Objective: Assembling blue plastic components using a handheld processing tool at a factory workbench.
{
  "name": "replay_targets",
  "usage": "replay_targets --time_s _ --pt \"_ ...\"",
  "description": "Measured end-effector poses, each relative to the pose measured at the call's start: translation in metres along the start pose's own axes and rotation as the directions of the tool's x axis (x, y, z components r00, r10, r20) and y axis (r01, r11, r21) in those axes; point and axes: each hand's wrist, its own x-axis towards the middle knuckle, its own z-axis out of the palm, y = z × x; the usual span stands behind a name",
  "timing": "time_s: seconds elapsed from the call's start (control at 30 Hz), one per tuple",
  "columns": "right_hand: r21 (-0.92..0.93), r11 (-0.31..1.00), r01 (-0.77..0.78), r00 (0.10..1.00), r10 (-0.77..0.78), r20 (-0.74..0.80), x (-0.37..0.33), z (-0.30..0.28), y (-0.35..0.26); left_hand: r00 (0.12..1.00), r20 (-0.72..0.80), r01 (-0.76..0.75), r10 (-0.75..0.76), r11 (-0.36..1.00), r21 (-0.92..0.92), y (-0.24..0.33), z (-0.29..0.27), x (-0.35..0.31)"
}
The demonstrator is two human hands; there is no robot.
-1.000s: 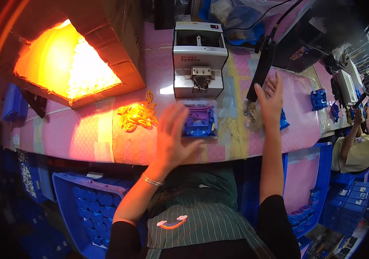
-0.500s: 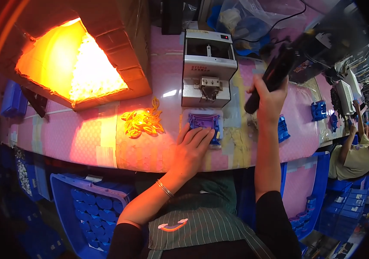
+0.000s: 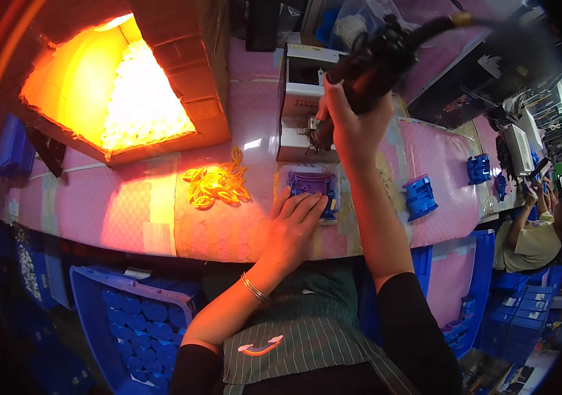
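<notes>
A blue plastic housing, purplish inside, sits in a pale fixture near the table's front edge. My left hand lies palm down over its near side, fingers curled onto it and holding it there. A black electric screwdriver is gripped in my raised right hand. Its lower end is at the front outlet of the white screw feeder, just beyond the housing; the tip itself is hard to make out. The tool and my right hand cover the feeder's right side.
Yellow-lit loops are heaped left of the fixture, beside a glowing cardboard box. Blue housings stand to the right. Below the table, a blue crate holds several blue round parts. A co-worker sits far right.
My right hand has swung the electric screwdriver leftward to the screw feeder, uncovering a blue housing on the right. My left hand stays on its housing.
</notes>
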Motion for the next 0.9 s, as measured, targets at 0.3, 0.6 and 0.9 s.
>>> replay_targets --time_s 0.3,0.6,0.9 --pt "0.152 0.951 -0.27 0.96 0.255 0.115 -0.031 0.003 -0.028 1.0 -0.007 -0.002 0.002 1.0 0.009 -0.002 0.002 -0.001" --pt "-0.032 0.968 -0.247 0.962 0.249 0.108 -0.058 -0.008 -0.002 1.0 0.002 0.012 -0.012 0.999 0.031 -0.001 0.002 -0.001" --pt "-0.008 0.976 -0.219 0.956 0.216 0.197 -0.071 -0.011 0.001 0.999 0.02 0.029 -0.029 1.0 0.009 -0.002 -0.001 -0.001"
